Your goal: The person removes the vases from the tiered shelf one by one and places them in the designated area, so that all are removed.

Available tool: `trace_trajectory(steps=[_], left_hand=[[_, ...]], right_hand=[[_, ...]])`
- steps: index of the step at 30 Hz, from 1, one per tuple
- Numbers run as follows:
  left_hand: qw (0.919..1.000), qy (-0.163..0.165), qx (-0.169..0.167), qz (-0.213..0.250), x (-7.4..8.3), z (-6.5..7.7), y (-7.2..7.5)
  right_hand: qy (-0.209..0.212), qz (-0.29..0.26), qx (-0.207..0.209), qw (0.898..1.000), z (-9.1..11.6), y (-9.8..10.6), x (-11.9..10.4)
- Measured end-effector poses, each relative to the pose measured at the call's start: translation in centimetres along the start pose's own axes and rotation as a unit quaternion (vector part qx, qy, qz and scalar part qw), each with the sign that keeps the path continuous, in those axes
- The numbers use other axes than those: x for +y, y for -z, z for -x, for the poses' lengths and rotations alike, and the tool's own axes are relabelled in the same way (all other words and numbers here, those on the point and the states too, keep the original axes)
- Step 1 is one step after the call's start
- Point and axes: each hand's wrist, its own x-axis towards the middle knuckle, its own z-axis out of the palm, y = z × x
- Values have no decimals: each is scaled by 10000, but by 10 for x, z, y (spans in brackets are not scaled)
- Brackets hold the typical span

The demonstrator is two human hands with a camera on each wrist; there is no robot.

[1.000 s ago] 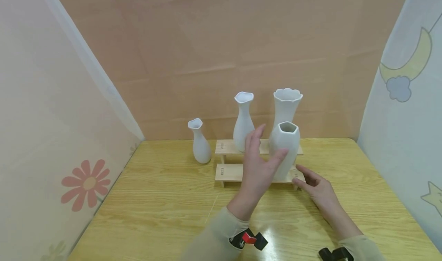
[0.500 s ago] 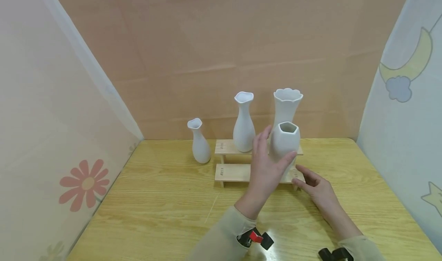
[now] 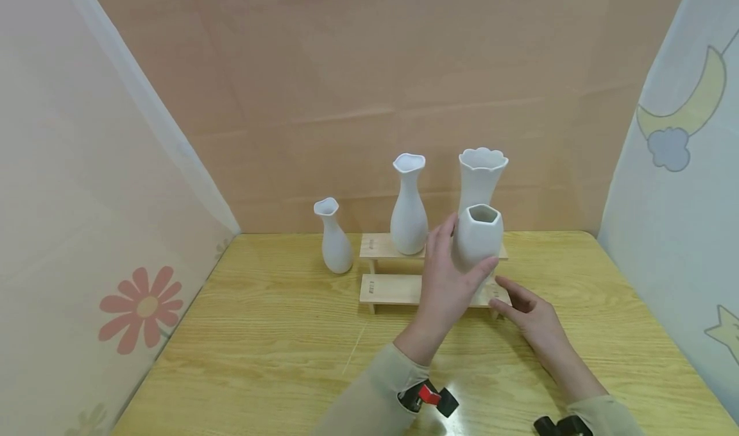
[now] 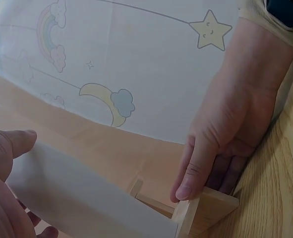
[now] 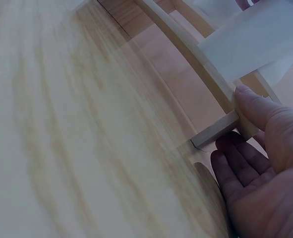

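Observation:
My left hand (image 3: 446, 285) grips a white vase (image 3: 478, 238) with a five-sided mouth, thumb on its near side and fingers along its left. The vase stands upright at the right part of the lower step (image 3: 395, 289) of a pale wooden two-tier stand; the hand hides some of its lower body. At the stand's right end, my right hand (image 3: 534, 317) pinches the lower step. In the right wrist view, the thumb (image 5: 255, 106) lies on top of the board and the fingers curl below, beside the leg (image 5: 215, 130).
On the upper step (image 3: 378, 246) stand a slim white vase (image 3: 408, 215) and a scalloped-rim vase (image 3: 480, 179), partly hidden behind the gripped one. A smaller white vase (image 3: 337, 243) sits on the wooden table (image 3: 260, 333) left of the stand. Fabric walls enclose the table.
My left hand has moved right, from beside the five-sided vase to gripping it. The right hand stays at the stand's end, and the vases remain in their places.

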Motion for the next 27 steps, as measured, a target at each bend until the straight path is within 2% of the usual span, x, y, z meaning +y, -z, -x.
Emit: trace_trajectory(steps=[27], left_hand=[[10000,11,-40,-75,-3,-2,-1]], right_hand=[[-26,80,-10,10000,-1,-1,1]])
